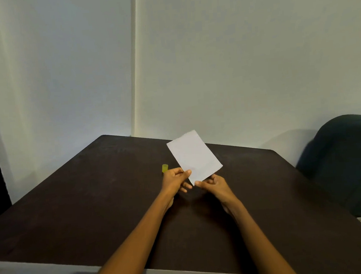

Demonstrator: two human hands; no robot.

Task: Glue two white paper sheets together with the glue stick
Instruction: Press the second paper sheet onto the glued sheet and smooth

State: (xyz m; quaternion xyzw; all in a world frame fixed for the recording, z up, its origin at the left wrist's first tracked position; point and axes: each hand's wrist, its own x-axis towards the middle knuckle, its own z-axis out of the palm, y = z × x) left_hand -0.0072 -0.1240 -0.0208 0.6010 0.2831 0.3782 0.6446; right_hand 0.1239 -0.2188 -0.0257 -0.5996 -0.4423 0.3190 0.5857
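Both bare forearms are reaching forward from the near edge of the dark table (93, 197), angling inward so the hands meet over the middle of the tabletop. Together they are holding up a white paper (194, 156) above the table, tilted with its far end leaning left and its near corner pointing down between the two hands. Whether this is one sheet or two pressed together cannot be told.

The left hand (175, 180) is pinching the paper's lower left edge, thumb laid across the front face and the other fingers curled behind and below it. The right hand (214, 185) is gripping the bottom corner from the right, thumb pointing left along the near edge and fingers tucked behind the sheet. Both wrists are held fairly straight, palms turned toward each other.

A small yellow-green cylinder (165, 168), either the glue stick or its cap, is standing upright on the table just beyond the left hand's knuckles, partly hidden by them.

A dark chair (345, 162) is sitting at the table's right side, and pale walls (244, 56) are rising behind the far edge.
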